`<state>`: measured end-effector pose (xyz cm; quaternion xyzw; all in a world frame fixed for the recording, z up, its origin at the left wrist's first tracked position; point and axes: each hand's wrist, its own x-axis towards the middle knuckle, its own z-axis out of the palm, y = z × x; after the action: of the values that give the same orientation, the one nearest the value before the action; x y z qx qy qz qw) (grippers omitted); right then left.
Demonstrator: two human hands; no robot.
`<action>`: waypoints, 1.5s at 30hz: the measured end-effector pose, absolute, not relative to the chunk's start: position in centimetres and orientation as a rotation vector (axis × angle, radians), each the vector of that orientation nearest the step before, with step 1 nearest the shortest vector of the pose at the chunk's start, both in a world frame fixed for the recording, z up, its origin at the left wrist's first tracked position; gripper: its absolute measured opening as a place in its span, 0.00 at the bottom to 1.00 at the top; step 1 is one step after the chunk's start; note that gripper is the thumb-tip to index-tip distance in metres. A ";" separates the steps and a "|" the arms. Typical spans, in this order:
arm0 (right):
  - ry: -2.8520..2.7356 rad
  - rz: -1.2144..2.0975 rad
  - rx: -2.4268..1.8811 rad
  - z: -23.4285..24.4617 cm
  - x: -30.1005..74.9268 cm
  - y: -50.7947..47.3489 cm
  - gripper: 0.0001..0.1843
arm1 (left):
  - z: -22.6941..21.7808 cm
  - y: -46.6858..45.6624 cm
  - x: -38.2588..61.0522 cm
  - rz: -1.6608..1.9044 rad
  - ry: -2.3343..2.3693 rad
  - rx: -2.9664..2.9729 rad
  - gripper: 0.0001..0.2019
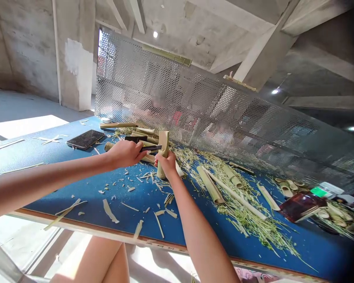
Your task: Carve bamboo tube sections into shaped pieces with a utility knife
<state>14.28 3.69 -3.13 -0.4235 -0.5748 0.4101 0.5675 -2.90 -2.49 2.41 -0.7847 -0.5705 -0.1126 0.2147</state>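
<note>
My left hand is closed round a dark, narrow knife, whose far end meets a bamboo piece. The handle is mostly hidden in the fist. My right hand grips that bamboo piece around its middle and holds it upright over the table. The upper part of the bamboo is cut to a flat strip, while the lower part is a rounder tube. Just behind my left hand, a flat black object lies among other bamboo pieces; its kind is unclear.
Bamboo shavings cover much of the blue table. A split bamboo length lies to the right, near a dark red bottle. A phone rests at the left. Behind stands a perforated metal screen, with people beyond it.
</note>
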 end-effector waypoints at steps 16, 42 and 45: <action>-1.467 0.798 -1.197 -2.5 13.8 2.7 0.09 | 6.2 -3.0 0.2 -0.029 -1.555 -2.203 0.16; -1.469 0.723 -1.289 -3.0 15.9 5.2 0.04 | 6.1 2.5 0.2 -0.086 -1.372 -2.266 0.27; -1.480 0.649 -1.342 -3.3 16.4 5.7 0.02 | 5.3 4.3 -0.1 -0.116 -1.339 -2.280 0.28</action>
<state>16.37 5.74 -3.34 -0.5541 -0.6113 0.2682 0.4972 -0.12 4.34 5.33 -0.8353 -0.4904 -0.0425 0.2450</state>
